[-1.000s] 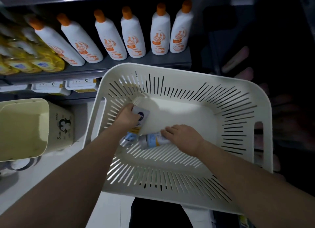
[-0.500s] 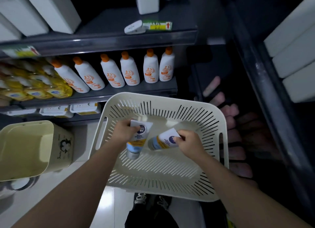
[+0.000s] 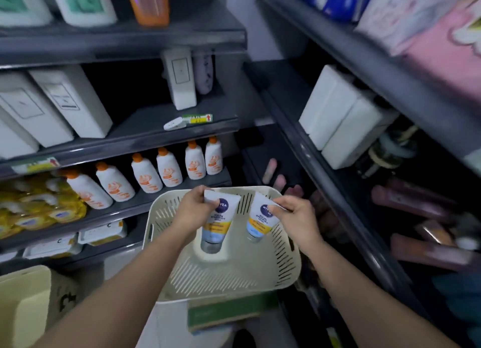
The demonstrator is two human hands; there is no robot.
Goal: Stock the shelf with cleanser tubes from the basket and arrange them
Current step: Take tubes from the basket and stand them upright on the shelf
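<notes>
Each hand, left hand [image 3: 193, 210] and right hand [image 3: 295, 215], pinches a cleanser tube [image 3: 216, 218] cap-down above the basket [image 3: 282, 277].

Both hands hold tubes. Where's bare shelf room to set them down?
Bare: the middle shelf between the slanted white boxes and the upright white box. Crowded: the orange-capped bottle row and the yellow packs.

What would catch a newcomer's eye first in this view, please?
Two blue-and-yellow cleanser tubes stand out at centre: the left hand grips the left tube and the right hand pinches the right tube, caps down, above the cream slotted basket. Behind, to the left, a row of white bottles with orange caps lines a dark shelf.
</notes>
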